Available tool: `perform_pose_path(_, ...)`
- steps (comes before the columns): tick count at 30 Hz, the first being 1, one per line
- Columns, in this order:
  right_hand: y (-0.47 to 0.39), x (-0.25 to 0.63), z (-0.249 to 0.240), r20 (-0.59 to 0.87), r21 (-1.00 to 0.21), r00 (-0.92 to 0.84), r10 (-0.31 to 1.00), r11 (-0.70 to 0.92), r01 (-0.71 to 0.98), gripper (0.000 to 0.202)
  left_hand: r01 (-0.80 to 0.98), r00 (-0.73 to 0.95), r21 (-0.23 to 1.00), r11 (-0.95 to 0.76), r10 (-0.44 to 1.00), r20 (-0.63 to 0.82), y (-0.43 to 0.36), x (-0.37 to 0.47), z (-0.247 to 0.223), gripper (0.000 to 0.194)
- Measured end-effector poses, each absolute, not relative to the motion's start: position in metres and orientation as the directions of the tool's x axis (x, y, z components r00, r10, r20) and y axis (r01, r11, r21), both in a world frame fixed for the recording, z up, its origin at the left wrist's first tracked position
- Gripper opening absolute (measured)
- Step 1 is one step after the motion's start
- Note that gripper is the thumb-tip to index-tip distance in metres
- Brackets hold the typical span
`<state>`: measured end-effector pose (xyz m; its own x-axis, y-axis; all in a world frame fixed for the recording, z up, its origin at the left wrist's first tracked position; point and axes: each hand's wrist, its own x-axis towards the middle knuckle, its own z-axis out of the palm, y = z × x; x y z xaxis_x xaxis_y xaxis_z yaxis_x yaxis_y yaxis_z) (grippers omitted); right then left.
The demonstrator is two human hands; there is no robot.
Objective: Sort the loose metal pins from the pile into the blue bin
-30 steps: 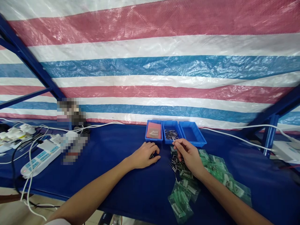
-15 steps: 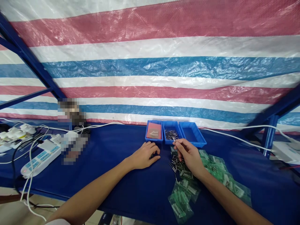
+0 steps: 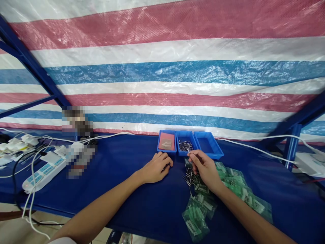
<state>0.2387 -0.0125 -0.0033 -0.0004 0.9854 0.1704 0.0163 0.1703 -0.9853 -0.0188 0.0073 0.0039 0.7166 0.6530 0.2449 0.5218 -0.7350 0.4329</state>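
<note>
Head view: a striped tarp [image 3: 162, 67] is hanging behind a blue table [image 3: 122, 189], where a person is sorting small metal pins. Green bags [image 3: 236, 186] are lying heaped at the near right, and three blue trays [image 3: 215, 154] are sitting side by side at the far edge, the middle one holding pins [image 3: 185, 145]. The left hand [image 3: 155, 167] is resting on the cloth, fingers curled over a few pins that are barely showing. The right hand [image 3: 204, 167] is hovering over a loose pile [image 3: 189, 176], thumb and forefinger pinching what is looking like one pin just near the middle tray. Such a light pinch could be letting the pin slip and roll away on the cloth, or drop into the wrong tray.
</note>
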Motion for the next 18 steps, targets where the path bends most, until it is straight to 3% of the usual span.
perform_pose_path(13,-0.0171,0.2378,0.0019,0.241,-0.961,-0.034,0.970,0.244,0.134,0.029,0.535,0.711,0.436,-0.723,0.665,0.230,0.0087,-0.0186,0.0043,0.013)
perform_pose_path(18,-0.0168,0.2380,0.0035,0.160,-0.985,-0.063,0.985,0.163,0.048,0.032,0.540,0.713,0.432,-0.722,0.665,0.222,0.0080,-0.0173,0.0061,0.013)
